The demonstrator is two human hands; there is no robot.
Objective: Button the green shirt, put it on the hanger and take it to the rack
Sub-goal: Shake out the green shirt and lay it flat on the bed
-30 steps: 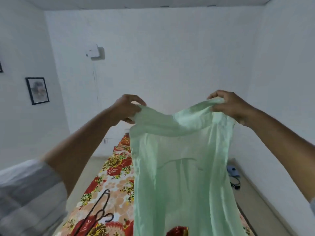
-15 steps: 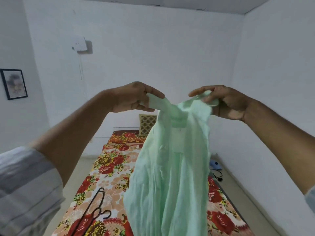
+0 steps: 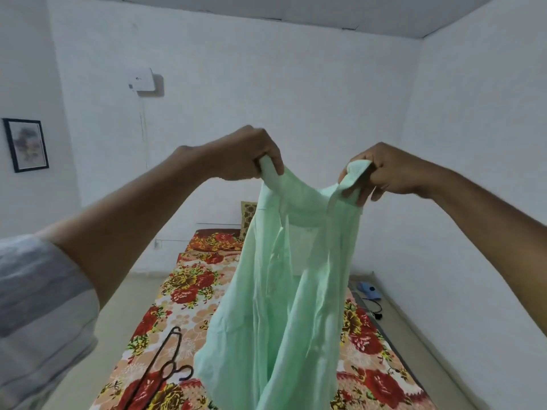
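Shirt (image 3: 296, 276), thin green cloth, is hanging limp in the air over the flowered bed (image 3: 192, 291). Left hand (image 3: 248, 155) and right hand (image 3: 384, 170) are pinching its top edge; light, floppy fabric is probably best held there. Hanger (image 3: 165, 368) is lying on the bed.

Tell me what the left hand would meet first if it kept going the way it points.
The left hand points toward the right hand; the shirt stretched between them comes first, then likely that hand, though depth is unclear.
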